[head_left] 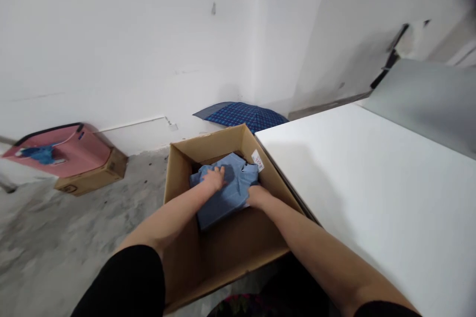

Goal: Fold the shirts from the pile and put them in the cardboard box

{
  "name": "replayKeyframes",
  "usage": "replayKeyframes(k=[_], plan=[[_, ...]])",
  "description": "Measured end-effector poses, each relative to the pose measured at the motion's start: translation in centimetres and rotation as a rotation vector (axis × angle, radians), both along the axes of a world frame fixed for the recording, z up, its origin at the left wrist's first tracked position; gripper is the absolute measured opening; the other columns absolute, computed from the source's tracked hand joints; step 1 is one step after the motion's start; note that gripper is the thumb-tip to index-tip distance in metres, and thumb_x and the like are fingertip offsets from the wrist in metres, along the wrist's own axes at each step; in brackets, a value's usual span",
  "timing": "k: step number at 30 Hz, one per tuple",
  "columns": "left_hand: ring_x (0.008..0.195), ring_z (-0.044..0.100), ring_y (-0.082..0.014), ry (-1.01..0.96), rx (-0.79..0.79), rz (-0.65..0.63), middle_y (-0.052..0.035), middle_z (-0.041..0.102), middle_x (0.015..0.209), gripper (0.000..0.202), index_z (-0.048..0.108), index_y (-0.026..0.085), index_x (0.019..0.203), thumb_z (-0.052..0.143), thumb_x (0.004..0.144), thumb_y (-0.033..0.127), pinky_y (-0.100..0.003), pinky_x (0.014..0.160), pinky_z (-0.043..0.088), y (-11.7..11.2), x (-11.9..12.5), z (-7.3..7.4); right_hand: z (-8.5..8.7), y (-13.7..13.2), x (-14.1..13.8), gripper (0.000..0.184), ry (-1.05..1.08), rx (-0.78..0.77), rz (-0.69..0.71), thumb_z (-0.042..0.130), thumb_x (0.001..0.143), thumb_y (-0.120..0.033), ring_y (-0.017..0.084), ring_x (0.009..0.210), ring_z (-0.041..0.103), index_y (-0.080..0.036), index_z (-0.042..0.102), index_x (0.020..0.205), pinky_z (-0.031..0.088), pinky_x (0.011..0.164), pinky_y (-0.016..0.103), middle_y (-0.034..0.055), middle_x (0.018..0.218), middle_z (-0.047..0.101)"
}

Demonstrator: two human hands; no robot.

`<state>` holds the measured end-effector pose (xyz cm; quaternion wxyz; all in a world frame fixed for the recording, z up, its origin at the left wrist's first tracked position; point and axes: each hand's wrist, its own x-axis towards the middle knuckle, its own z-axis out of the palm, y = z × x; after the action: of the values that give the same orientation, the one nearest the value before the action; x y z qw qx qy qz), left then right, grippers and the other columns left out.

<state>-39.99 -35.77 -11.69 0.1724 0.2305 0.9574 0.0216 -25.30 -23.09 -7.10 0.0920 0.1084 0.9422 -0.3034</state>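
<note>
A folded light-blue shirt [232, 193] lies inside an open cardboard box [230, 252] on the floor. My left hand [214, 178] rests flat on top of the shirt, fingers stretched out. My right hand [256, 196] is at the shirt's right edge with its fingers tucked under or behind the fabric, so they are hidden. A white tag [258, 160] sticks out at the shirt's far right corner.
A white table [372, 193] stands right of the box. A blue checked umbrella [243, 115] lies open in the wall corner. At left, a pink case [63, 151] sits on a flat cardboard box [96, 178]. The floor [74, 228] is grey concrete.
</note>
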Motion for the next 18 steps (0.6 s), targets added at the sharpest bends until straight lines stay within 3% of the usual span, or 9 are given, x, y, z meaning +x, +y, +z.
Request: replayKeyframes(k=[3,5,7,10,12,15,18], plan=[[0.128,0.049,-0.0337,-0.012,0.073,-0.102,-0.0203,0.041,0.147,0.088,0.025,0.017,0.150,0.065,0.080,0.053,-0.041,0.100,0.043,5.1,2.1,-1.9,2.3,-0.2,3.2,0.015,-0.034,0.002,0.157,0.068,0.081,-0.022,0.022,0.094,0.065,-0.015,0.069,0.094,0.048,0.084,0.032,0.0049,0.091,0.069],[0.134,0.042,-0.0322,-0.018,0.123,-0.138,-0.0205,0.035,0.151,0.104,0.016,0.012,0.153,0.068,0.075,0.057,-0.036,0.104,0.041,7.7,4.2,-3.3,4.0,0.1,6.7,0.020,0.030,-0.043,0.302,0.064,0.082,-0.021,0.020,0.093,0.065,-0.019,0.068,0.102,0.046,0.083,0.028,0.0035,0.093,0.071],[0.141,0.031,-0.0344,0.007,0.154,-0.114,-0.0227,0.022,0.157,0.113,0.004,0.008,0.154,0.069,0.073,0.054,-0.038,0.105,0.039,9.2,6.2,-4.8,5.2,0.9,10.8,0.028,0.088,-0.110,0.392,0.059,0.084,-0.021,0.017,0.091,0.065,-0.022,0.066,0.111,0.046,0.080,0.026,0.0027,0.098,0.071],[0.143,0.025,-0.0380,0.081,0.163,-0.085,-0.0261,0.011,0.159,0.104,-0.004,0.004,0.154,0.063,0.080,0.036,-0.046,0.106,0.038,10.0,8.3,-6.9,5.6,2.5,16.1,0.034,0.123,-0.163,0.314,0.055,0.087,-0.020,0.017,0.091,0.065,-0.021,0.064,0.119,0.047,0.081,0.026,0.0039,0.102,0.071],[0.142,0.026,-0.0378,0.107,0.157,-0.127,-0.0259,0.013,0.159,0.089,0.002,0.004,0.154,0.053,0.085,0.026,-0.050,0.111,0.031,9.9,9.0,-7.9,5.1,3.4,18.3,0.035,0.179,-0.155,0.242,0.052,0.089,-0.021,0.019,0.098,0.064,-0.019,0.062,0.123,0.047,0.087,0.029,0.0065,0.108,0.070],[0.144,0.024,-0.0346,0.090,0.144,-0.229,-0.0210,0.017,0.160,0.069,0.015,0.008,0.155,0.040,0.091,0.020,-0.053,0.116,0.020,9.5,9.1,-8.3,4.5,3.8,19.1,0.034,0.240,-0.148,0.226,0.049,0.092,-0.023,0.020,0.104,0.062,-0.018,0.061,0.124,0.045,0.093,0.032,0.0085,0.113,0.069],[0.145,0.023,-0.0303,0.043,0.114,-0.307,-0.0122,0.021,0.161,0.066,0.025,0.019,0.154,0.045,0.091,0.024,-0.050,0.117,0.019,8.6,8.3,-7.4,4.4,3.6,18.3,0.033,0.219,-0.103,0.264,0.046,0.093,-0.023,0.021,0.099,0.063,-0.018,0.062,0.122,0.046,0.089,0.034,0.0086,0.110,0.070]])
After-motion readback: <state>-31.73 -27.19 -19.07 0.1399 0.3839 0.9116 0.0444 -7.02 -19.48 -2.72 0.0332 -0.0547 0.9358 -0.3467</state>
